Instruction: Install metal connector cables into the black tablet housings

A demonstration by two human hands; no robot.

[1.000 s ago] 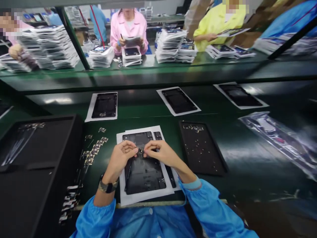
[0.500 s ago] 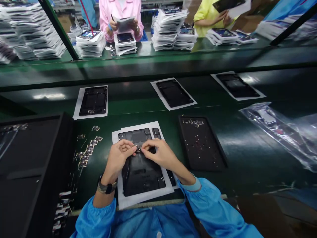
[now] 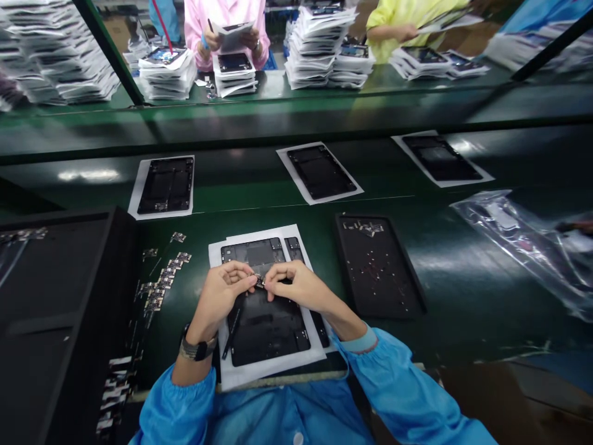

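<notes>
My left hand (image 3: 229,281) pinches a small circuit board (image 3: 259,281) between thumb and fingertips. From the right side, my right hand (image 3: 291,281) grips the edge of the same board, its thumb and index finger closed. Both hands are over a black tablet back housing (image 3: 271,327) that lies on white paper sheets (image 3: 245,378). A thin dark strip (image 3: 231,334) slants below my left hand across the housing's left edge; whether it joins the board I cannot tell. Part of another black housing (image 3: 320,330) shows beneath the paper on the right.
Several small boards (image 3: 162,281) lie left, beside a large black tray (image 3: 92,309). A shallow black tray (image 3: 377,272) with tiny parts sits right, near a clear plastic bag (image 3: 519,241). Beyond are housings on paper (image 3: 319,172), paper stacks (image 3: 317,46) and co-workers.
The dark strip has swung left and down, past the housing's edge. The board and my fingertips have shifted slightly. Across the table, the yellow-sleeved person has tilted a held tablet part flatter.
</notes>
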